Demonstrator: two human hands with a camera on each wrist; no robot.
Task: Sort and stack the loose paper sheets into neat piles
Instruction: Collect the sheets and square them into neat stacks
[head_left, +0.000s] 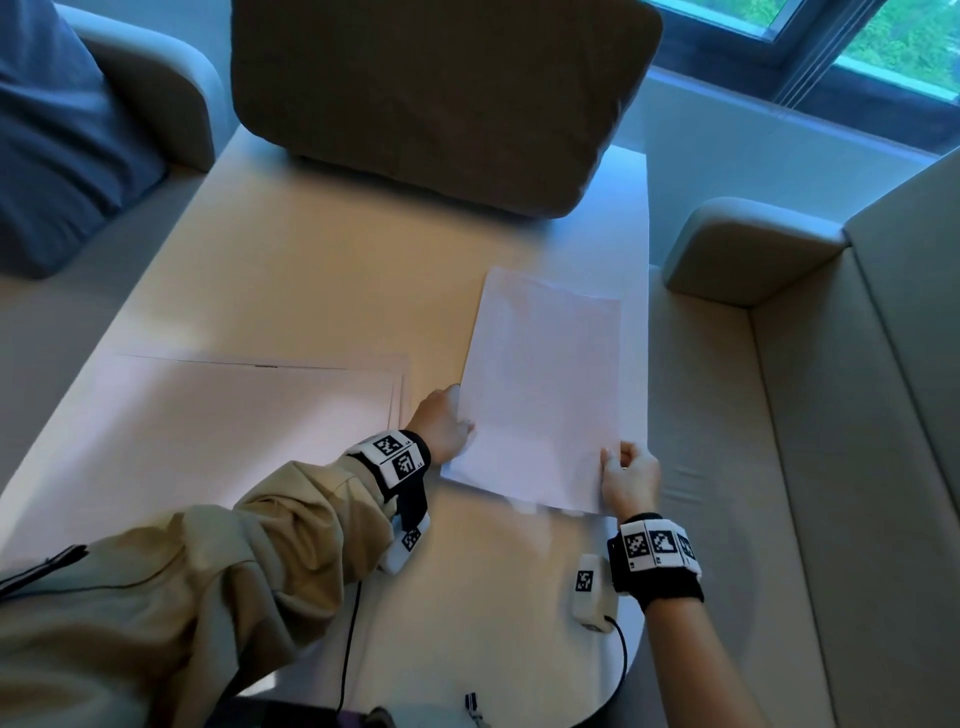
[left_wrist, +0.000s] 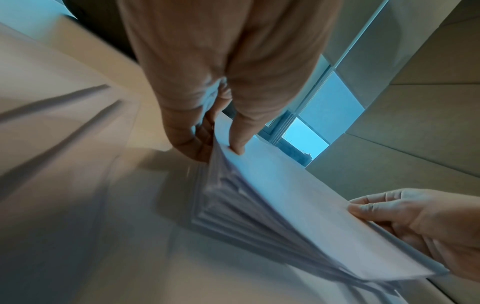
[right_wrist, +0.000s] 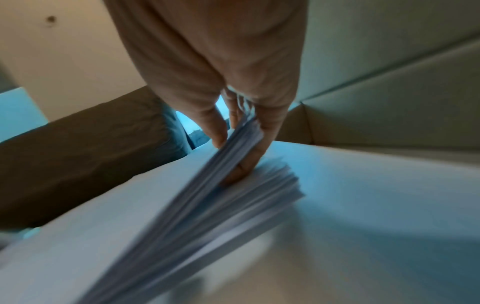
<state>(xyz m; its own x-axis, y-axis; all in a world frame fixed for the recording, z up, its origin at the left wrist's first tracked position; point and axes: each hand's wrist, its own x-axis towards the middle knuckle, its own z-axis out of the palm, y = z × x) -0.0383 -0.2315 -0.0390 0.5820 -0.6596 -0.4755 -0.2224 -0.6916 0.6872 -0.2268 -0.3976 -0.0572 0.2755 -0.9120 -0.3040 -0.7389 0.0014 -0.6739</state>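
Note:
A thick stack of white sheets (head_left: 545, 395) lies at the right side of the table, its near end lifted. My left hand (head_left: 449, 423) pinches the stack's left edge, thumb on top and fingers beneath (left_wrist: 197, 148). My right hand (head_left: 626, 480) grips the near right corner, thumb on top, fingers curled into the fanned sheet edges (right_wrist: 249, 162). The stack (left_wrist: 298, 222) sags between both hands, and its edges (right_wrist: 197, 205) are fanned and uneven. A second, larger pile of pale sheets (head_left: 244, 410) lies flat on the left half of the table, slightly staggered.
The light wooden table (head_left: 322, 270) stands between grey sofa seats (head_left: 810, 467). A brown cushion (head_left: 441, 98) rests on the table's far end. A blue cushion (head_left: 57, 135) is at the far left. A window (head_left: 883, 47) is at the upper right. Cables run at the table's near edge.

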